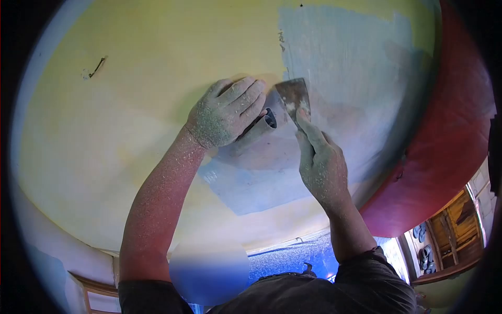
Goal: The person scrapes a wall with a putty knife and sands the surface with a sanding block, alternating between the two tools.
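A putty knife with a worn, stained metal blade is in my right hand, its fingers wrapped round the handle. The blade's wide edge points up and left, at the border of a grey-blue patch on the yellow wall. Left of the blade, my dust-covered left hand lies over the wall with its fingers together, beside a grey pipe with an open end. The left fingertips are partly hidden, as is whatever lies under the palm.
A dark red surface curves down the right side. Below it, a wooden frame and some footwear show. Blue sheeting speckled with dust lies at the bottom. A small hook-like piece sticks out at the upper left.
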A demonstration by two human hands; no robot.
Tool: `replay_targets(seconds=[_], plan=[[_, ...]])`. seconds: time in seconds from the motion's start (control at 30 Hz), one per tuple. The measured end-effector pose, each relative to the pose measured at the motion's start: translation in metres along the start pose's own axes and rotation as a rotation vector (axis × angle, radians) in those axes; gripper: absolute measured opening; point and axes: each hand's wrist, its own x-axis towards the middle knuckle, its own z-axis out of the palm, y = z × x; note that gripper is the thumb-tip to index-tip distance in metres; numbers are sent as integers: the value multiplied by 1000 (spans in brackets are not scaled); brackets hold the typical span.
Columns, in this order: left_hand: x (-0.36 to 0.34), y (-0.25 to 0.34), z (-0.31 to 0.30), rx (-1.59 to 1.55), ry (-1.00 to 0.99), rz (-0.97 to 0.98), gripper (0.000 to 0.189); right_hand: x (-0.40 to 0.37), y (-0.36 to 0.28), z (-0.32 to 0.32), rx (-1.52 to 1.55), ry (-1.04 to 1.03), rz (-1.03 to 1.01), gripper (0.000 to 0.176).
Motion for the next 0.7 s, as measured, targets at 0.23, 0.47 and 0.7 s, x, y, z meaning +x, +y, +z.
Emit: replay_targets(seconds=[0.23,0.47,0.7], plan=[[-4,-2,0,23,-25,20,36,28,-7,3,-43,59,-40,48],[-4,-2,2,30,6,0,36,-4,0,11,-10,32,-10,44],[-2,-5,-4,48,-45,27,35,44,-23,-3,-3,135,-91,40]])
